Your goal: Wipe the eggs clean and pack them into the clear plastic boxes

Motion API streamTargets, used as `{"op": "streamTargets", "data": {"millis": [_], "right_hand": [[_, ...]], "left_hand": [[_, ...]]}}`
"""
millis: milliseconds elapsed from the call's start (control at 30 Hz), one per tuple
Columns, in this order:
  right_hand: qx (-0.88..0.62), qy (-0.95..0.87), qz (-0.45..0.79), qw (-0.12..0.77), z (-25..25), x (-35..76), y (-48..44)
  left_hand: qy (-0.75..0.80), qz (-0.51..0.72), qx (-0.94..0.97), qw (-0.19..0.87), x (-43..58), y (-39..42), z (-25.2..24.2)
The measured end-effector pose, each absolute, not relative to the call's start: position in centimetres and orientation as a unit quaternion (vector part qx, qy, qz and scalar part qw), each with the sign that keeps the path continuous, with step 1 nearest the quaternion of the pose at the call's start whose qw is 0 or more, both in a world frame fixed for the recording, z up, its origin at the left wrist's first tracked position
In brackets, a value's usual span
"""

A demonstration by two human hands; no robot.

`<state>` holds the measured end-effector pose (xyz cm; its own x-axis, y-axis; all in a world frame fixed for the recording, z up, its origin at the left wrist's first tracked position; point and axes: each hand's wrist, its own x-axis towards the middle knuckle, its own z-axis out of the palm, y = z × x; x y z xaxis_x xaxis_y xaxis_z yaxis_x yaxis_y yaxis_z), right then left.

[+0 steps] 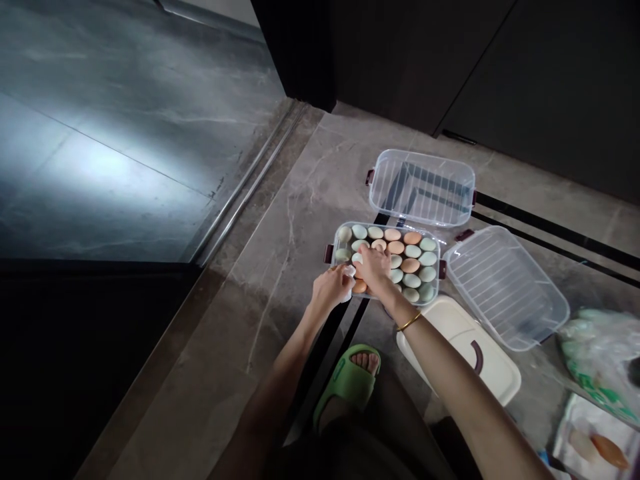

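A clear plastic egg box (330,235) with dark red side clips sits on the floor, filled with rows of pale green, white and brown eggs (413,238). My right hand (376,268), with a gold bangle at the wrist, reaches down into the middle of the rows. Its fingertips are closed around a light brown egg (379,245), partly hidden by them. At the box's near left corner, my left hand (331,288) is closed on a crumpled white tissue (349,291).
Behind stands a clear ribbed tray (425,180); another clear tray (505,287) lies right, overlapping a cream lid (453,317). Farther right are a plastic bag (600,353) and a white container (575,413) with two eggs. My green slipper (350,380) is close by. Dark cabinets (480,73) border the floor.
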<state>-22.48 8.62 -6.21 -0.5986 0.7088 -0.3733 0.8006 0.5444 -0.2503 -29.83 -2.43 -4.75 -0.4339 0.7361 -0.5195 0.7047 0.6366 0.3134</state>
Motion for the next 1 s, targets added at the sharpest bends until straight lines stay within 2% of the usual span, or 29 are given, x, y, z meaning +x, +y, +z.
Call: {"op": "streamTargets", "data": {"millis": [433,733,1000], "right_hand": [[0.382,0.911,-0.115,0.108,-7.2,-22.7,6.9],[0.372,0.916,-0.133,0.068,-8.7,-22.1,5.9],[0.371,0.911,-0.158,0.086,-7.9,-23.8,5.0]], "left_hand": [[0.854,0.018,0.422,0.302,-30.1,-3.2,-5.6],[0.857,0.019,0.400,0.324,-30.0,-3.0,-5.2],[0.856,-0.002,0.397,0.330,-30.2,-3.1,-5.1]]}}
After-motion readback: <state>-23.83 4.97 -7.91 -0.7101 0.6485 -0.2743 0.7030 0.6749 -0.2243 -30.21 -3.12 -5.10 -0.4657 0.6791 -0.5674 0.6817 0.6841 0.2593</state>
